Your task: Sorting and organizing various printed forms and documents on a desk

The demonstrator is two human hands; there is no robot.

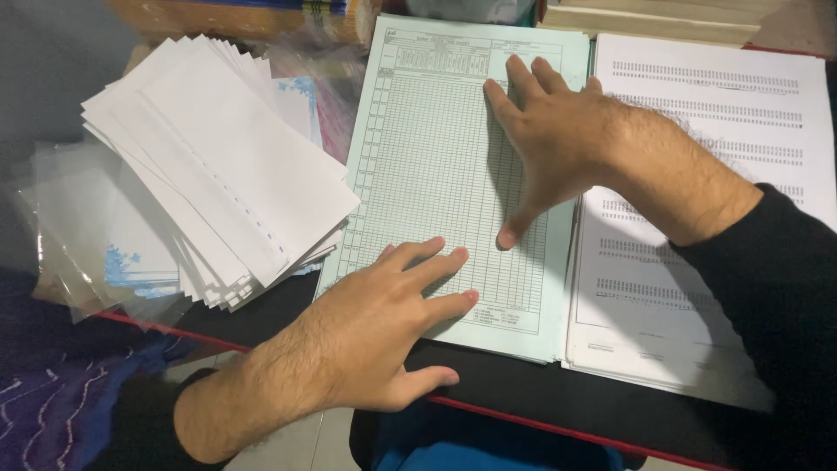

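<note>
Both hands are lying flat on the pale green gridded sheet (427, 166), which is topping a stack on the dark table (540, 397). The left hand (366, 336) is pressing its near edge, grip apart, fingers spread, holding nothing. The right hand (558, 139) is resting farther up, likewise splayed. Left of the left hand, fanned white envelopes (218, 166) are lying; right of the right hand, printed white pages (697, 174).

A dark table with a red edge (523, 397) carries four things — a pale green gridded form stack (436, 174), a white printed paper stack (697, 218) just right, fanned white envelopes (218, 166) and clear plastic sleeves (78, 235) left.
</note>
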